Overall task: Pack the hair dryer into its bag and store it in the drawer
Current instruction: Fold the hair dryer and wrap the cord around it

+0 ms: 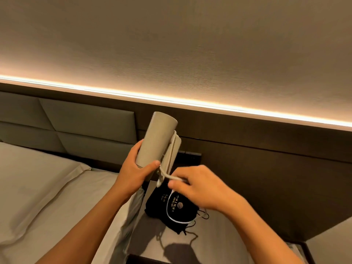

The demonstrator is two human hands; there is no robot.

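Note:
A beige hair dryer (155, 140) is held up in the air, barrel pointing up and away, with its handle folded against the barrel. My left hand (133, 168) grips the barrel's lower end. My right hand (198, 185) pinches the white power cord (169, 210) just below the dryer, and the cord loops down under my hands. Beneath them lies a black drawstring bag (167, 204) with a gold logo, flat on the bedside table (219, 237). No drawer is visible.
A bed with light sheets (47, 187) fills the left, its padded headboard (76, 126) behind. A dark wall panel (266, 168) with a lit strip above backs the table. A dark switch plate (188, 157) sits on the panel behind the dryer.

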